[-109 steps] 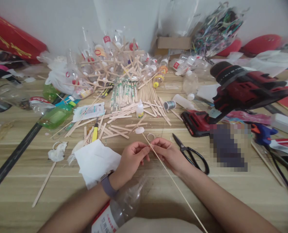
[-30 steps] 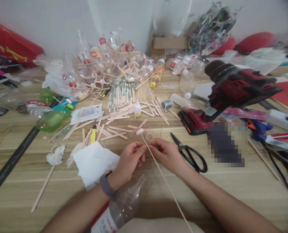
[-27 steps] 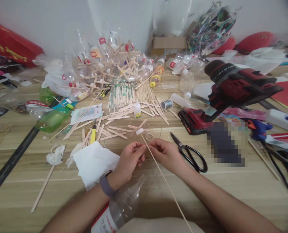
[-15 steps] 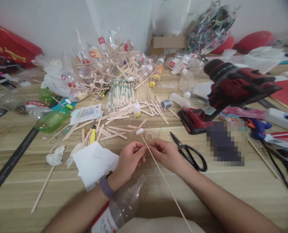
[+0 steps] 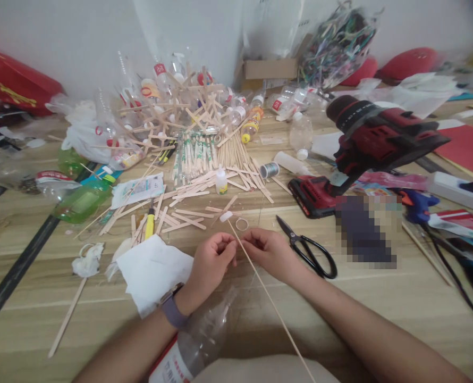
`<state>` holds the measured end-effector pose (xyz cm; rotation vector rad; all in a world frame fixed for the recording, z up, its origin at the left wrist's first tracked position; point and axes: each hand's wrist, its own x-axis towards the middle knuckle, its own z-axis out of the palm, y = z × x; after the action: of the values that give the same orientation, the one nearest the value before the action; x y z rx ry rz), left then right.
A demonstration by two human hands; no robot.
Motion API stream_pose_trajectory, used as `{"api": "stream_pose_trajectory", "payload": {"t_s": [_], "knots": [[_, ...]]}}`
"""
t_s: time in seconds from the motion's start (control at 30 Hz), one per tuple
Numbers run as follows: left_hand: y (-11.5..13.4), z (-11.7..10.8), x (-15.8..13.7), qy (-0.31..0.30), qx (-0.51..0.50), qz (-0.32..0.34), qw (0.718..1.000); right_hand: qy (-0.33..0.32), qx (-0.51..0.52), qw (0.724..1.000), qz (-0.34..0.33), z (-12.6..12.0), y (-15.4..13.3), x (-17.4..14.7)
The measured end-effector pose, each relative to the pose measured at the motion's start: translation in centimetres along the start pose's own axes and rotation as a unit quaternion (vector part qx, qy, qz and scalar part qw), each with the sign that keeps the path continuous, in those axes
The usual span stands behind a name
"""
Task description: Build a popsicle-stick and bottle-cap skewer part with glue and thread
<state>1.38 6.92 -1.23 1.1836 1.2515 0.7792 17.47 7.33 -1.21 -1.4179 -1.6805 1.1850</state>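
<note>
A long thin wooden stick (image 5: 274,307) slants from a white cap-like piece (image 5: 226,216) at its far end down toward my lap. My right hand (image 5: 264,249) is closed in a pinch at the stick, just below that end. On the other side, my left hand (image 5: 216,259) has its fingers curled and pressed together close to the stick; anything between them is too small to make out. A faint thread seems to run near the fingers. Beyond the hands lies a small ring (image 5: 242,224). Under my left forearm rests a clear plastic bottle (image 5: 204,340) with a red and white label.
Black-handled scissors (image 5: 308,250) and a red cordless drill (image 5: 364,143) are on the right. A glue bottle (image 5: 221,182), a thread spool (image 5: 269,170) and many flat wooden sticks (image 5: 188,218) lie ahead. White paper (image 5: 154,271) and a yellow-handled tool (image 5: 149,223) are left.
The view has shifted slightly, so the table's things appear a little further left. Both hands keep nearly the same pose at the stick.
</note>
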Motion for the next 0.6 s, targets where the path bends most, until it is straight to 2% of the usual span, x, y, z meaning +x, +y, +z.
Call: {"api": "stream_pose_trajectory", "payload": {"t_s": [0.23,0.6], "knots": [[-0.63,0.21,0.45,-0.020,-0.054,-0.015,0.998,-0.008,0.009,1.000,-0.005,0.21,0.46,0.07],[-0.17,0.34,0.27,-0.002,-0.087,-0.035,0.996,0.002,-0.002,1.000,-0.005,0.30,0.55,0.08]]}}
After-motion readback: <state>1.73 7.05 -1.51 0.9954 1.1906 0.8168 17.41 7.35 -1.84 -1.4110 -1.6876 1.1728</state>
